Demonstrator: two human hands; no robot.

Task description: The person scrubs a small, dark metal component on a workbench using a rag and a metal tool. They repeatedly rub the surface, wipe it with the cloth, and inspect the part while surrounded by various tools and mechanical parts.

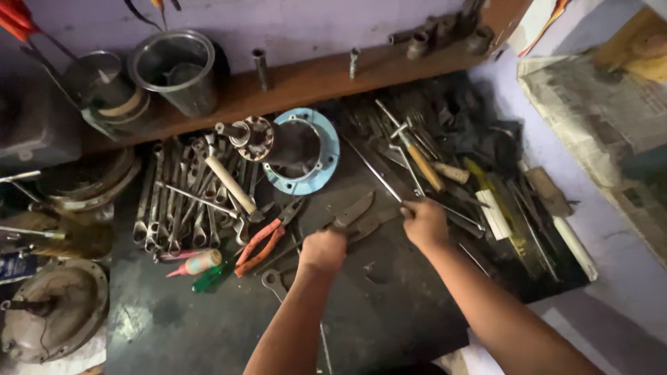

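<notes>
A pair of dark metal snips (358, 217) lies on the black mat (389, 305), near its middle, blades pointing up and to the left. The left hand (323, 250) is clenched over the near end of the snips, knuckles up, its forearm rising from the bottom edge. The right hand (425, 222) sits just beside it, fingers curled down around something thin at the snips' handle end; what exactly it grips I cannot tell. Its arm stretches in from the lower right. Left of the hands lie orange-handled pliers (267, 239), then a row of spanners (174, 201). Above stands a blue flanged housing (302, 149); screwdrivers (424, 163) lie to the right.
</notes>
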